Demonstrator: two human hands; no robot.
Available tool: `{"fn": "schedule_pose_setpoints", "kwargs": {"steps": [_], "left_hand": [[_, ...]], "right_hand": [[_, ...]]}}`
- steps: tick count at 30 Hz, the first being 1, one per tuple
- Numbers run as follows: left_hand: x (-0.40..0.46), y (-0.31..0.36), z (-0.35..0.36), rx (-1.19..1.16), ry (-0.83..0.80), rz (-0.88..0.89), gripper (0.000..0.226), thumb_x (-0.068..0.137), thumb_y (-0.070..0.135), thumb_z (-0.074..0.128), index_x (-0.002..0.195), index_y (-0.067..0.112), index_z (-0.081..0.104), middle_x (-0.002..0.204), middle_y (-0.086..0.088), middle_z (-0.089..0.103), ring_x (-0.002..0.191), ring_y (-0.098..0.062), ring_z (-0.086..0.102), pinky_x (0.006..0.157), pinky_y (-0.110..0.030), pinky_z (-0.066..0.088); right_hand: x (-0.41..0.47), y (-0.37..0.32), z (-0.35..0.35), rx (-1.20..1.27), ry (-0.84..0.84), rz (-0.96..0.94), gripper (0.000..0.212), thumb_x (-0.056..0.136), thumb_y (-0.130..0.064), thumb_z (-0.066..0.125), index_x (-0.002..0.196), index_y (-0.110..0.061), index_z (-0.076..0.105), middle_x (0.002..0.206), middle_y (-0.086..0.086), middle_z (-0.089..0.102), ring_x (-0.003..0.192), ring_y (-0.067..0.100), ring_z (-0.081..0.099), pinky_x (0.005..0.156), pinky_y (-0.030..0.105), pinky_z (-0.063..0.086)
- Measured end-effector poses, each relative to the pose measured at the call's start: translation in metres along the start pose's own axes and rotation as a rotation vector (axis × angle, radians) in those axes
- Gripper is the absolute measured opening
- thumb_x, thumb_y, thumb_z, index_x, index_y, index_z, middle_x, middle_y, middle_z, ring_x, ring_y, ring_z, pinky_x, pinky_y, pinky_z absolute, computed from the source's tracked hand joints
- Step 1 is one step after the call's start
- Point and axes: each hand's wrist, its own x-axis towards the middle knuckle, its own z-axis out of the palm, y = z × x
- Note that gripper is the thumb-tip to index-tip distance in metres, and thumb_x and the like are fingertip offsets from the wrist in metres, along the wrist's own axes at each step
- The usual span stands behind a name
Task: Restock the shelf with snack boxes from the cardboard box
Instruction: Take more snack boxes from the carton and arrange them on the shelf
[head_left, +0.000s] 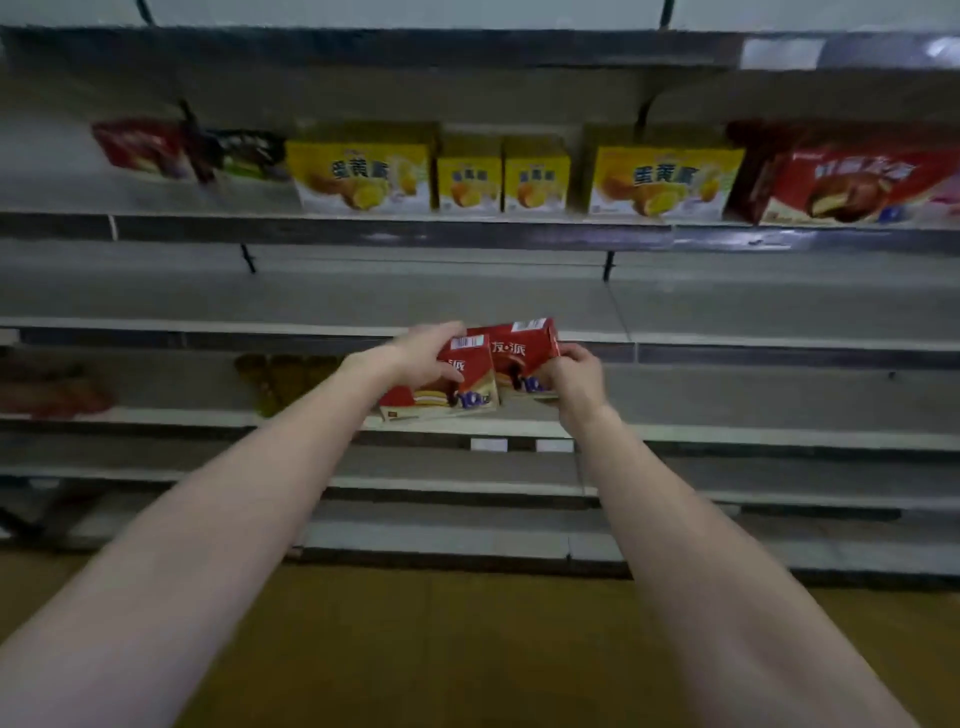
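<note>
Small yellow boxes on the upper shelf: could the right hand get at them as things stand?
Probably not yet. The right hand is closed on a red snack box, well below the small yellow boxes. Nothing blocks the way up, but the hand is full.

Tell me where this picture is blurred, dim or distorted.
Head view: dim overall; upper-shelf yellow boxes and the far-left red box motion-smeared, print barely legible; shelf edges bow from the wide-angle lens; held red snack boxes sharpest.

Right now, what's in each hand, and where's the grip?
The left hand holds one red snack box by its top edge. The right hand holds a second red snack box at its lower right corner.
</note>
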Motion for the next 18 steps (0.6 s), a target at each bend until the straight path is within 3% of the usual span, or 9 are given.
{"fn": "schedule_pose_setpoints", "kwargs": {"steps": [4,8,11,15,18], "left_hand": [[-0.015,-0.057,-0.036,0.007,0.058,-0.076,0.057,0.091,0.027,0.069,0.14,0.027,0.04,0.136,-0.003,0.054,0.12,-0.024,0.054,0.1,-0.044,0.046],[-0.037,-0.106,-0.067,0.022,0.123,-0.15,0.057,0.09,0.025,0.071,0.139,0.026,0.041,0.138,-0.006,0.053,0.12,-0.026,0.054,0.1,-0.04,0.045],[-0.056,-0.137,-0.092,0.052,0.175,-0.201,0.058,0.09,0.028,0.07,0.14,0.026,0.04,0.138,-0.007,0.052,0.121,-0.027,0.053,0.099,-0.041,0.046],[-0.073,-0.174,-0.128,0.075,0.249,-0.277,0.061,0.089,0.027,0.072,0.141,0.026,0.042,0.137,-0.006,0.055,0.12,-0.027,0.056,0.1,-0.041,0.047],[-0.077,-0.2,-0.155,0.121,0.3,-0.314,0.065,0.088,0.029,0.072,0.145,0.027,0.04,0.14,-0.007,0.055,0.123,-0.028,0.055,0.104,-0.044,0.045]], "right_hand": [[0.005,-0.01,0.071,0.005,-0.096,-0.027,0.037,0.074,0.01,0.064,0.109,0.0,0.056,0.104,0.02,0.067,0.089,0.027,0.065,0.068,0.033,0.053],[0.012,-0.016,0.131,-0.046,-0.151,-0.09,0.038,0.053,-0.002,0.067,0.09,-0.005,0.06,0.09,0.021,0.068,0.082,0.03,0.063,0.071,0.04,0.052],[0.007,-0.031,0.173,-0.094,-0.175,-0.114,0.026,0.064,0.006,0.067,0.079,-0.013,0.057,0.081,0.01,0.064,0.075,0.023,0.059,0.065,0.031,0.047],[0.011,-0.045,0.23,-0.092,-0.198,-0.165,0.024,0.075,0.009,0.063,0.091,-0.009,0.06,0.084,0.005,0.064,0.078,0.019,0.058,0.059,0.023,0.046],[0.016,-0.054,0.272,-0.034,-0.213,-0.167,0.025,0.075,0.007,0.062,0.095,-0.006,0.058,0.088,0.008,0.062,0.077,0.019,0.056,0.059,0.026,0.043]]}}
